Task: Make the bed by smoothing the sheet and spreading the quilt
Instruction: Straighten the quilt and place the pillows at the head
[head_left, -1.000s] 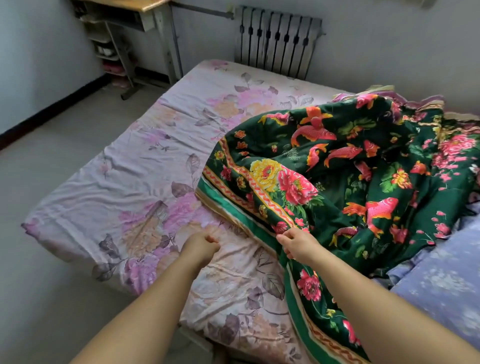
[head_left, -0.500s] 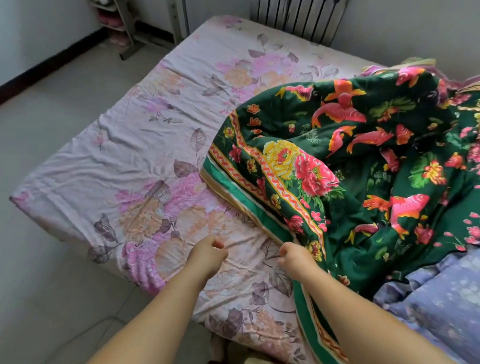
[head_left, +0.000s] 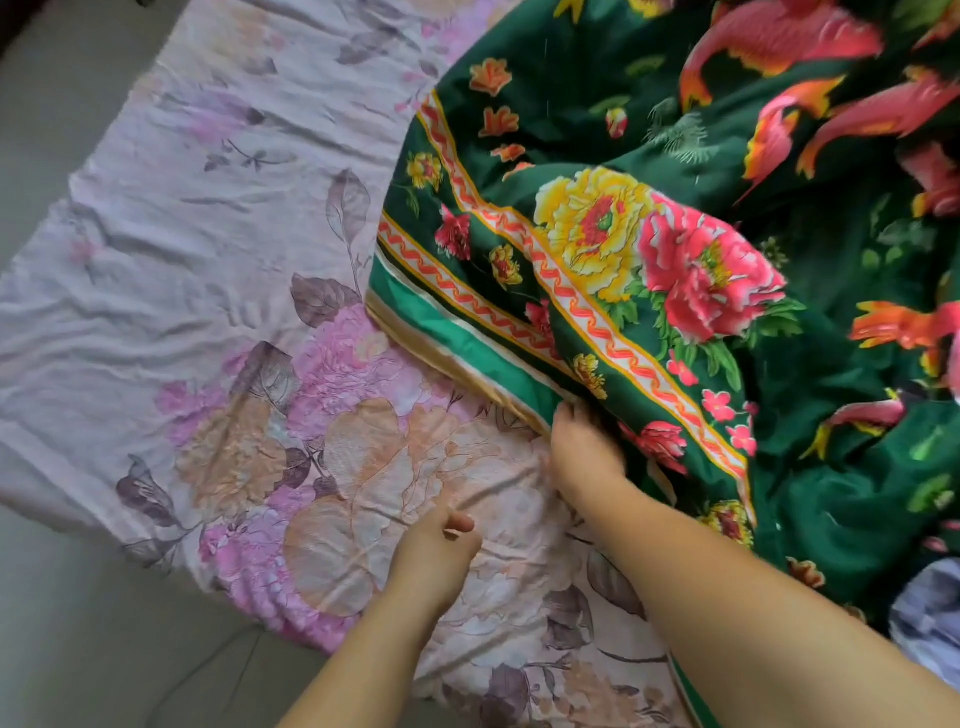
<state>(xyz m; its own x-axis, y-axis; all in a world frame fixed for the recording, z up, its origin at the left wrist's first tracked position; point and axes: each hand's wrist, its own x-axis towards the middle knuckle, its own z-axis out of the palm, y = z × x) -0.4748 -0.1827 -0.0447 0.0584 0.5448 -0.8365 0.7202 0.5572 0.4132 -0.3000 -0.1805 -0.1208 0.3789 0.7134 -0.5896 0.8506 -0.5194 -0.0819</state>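
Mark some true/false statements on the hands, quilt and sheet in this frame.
1. The right hand is at the striped edge of the green quilt. True.
2. The quilt covers the whole sheet. False: much of the pink floral sheet lies bare to its left.
3. The left hand is above the sheet, fingers curled. True.
4. The left hand grips the quilt. False: it is clear of the quilt, over the sheet.
5. The sheet is wrinkle-free. False: creases show across it.
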